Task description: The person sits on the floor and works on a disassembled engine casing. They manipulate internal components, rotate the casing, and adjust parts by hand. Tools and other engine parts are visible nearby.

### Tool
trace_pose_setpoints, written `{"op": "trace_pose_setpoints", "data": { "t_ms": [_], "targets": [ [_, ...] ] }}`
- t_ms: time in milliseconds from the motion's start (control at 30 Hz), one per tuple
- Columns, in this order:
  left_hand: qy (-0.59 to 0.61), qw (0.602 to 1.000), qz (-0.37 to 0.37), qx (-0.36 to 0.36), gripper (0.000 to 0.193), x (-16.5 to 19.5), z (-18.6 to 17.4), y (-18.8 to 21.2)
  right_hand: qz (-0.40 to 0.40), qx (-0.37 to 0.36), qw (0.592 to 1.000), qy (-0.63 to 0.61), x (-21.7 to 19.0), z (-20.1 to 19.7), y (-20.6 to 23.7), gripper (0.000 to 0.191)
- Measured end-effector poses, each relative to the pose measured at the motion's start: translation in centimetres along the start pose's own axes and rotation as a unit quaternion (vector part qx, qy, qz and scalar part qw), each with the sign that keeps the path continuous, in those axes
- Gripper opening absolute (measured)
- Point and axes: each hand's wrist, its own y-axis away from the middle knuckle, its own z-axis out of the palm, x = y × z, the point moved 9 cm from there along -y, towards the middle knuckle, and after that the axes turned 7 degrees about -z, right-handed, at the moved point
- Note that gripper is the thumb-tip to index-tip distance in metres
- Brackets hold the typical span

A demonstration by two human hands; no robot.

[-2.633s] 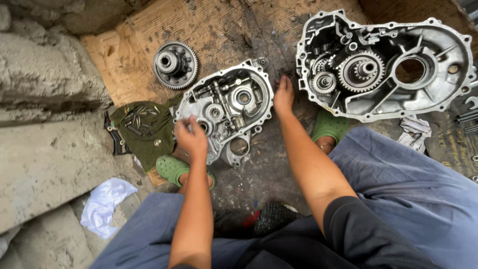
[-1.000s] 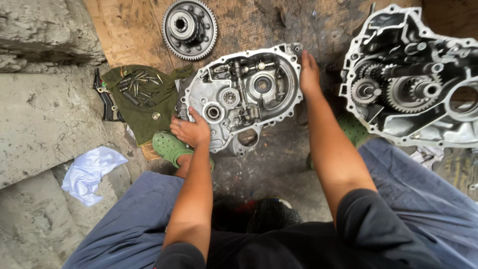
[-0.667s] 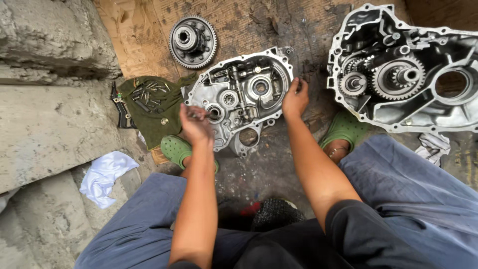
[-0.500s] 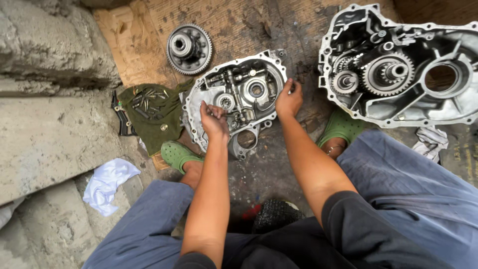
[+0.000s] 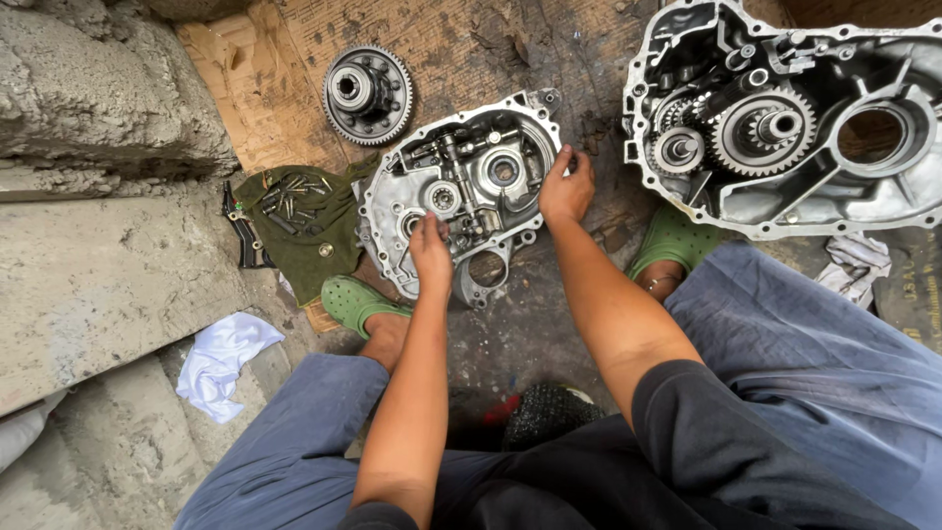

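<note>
A small aluminium gearbox case half (image 5: pixel 481 177) lies face up on greasy cardboard between my knees. My left hand (image 5: pixel 432 253) rests on its lower middle, fingers curled onto the inner parts near a bearing seat. My right hand (image 5: pixel 566 186) grips the case's right rim, fingers wrapped over the edge. A round toothed differential gear (image 5: pixel 367 94) sits on the cardboard just beyond the case, to the upper left.
A larger gearbox housing (image 5: pixel 883 186) with gear clusters lies at the upper right. A green cloth (image 5: pixel 309 231) holding several bolts lies left of the small case. A concrete step (image 5: pixel 98 265) and a white rag (image 5: pixel 224 358) are at left. My green clogs (image 5: pixel 353 302) flank the case.
My left hand has moved from the case's lower left edge up onto its middle. My right hand has stayed on the right rim. The view has shifted slightly.
</note>
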Motion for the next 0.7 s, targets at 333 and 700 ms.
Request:
{"op": "trace_pose_setpoints", "data": {
  "t_ms": [333, 700],
  "targets": [
    [-0.637, 0.752, 0.147, -0.085, 0.031, 4.1, 2.1, 2.0, 0.011, -0.009, 1.0, 0.004, 0.1, 0.1, 0.0, 0.049],
    [-0.718, 0.656, 0.113, -0.203, 0.02, 0.6, 2.2, 0.6, -0.004, -0.002, 1.0, 0.003, 0.3, 0.1, -0.2, 0.046]
  ]
}}
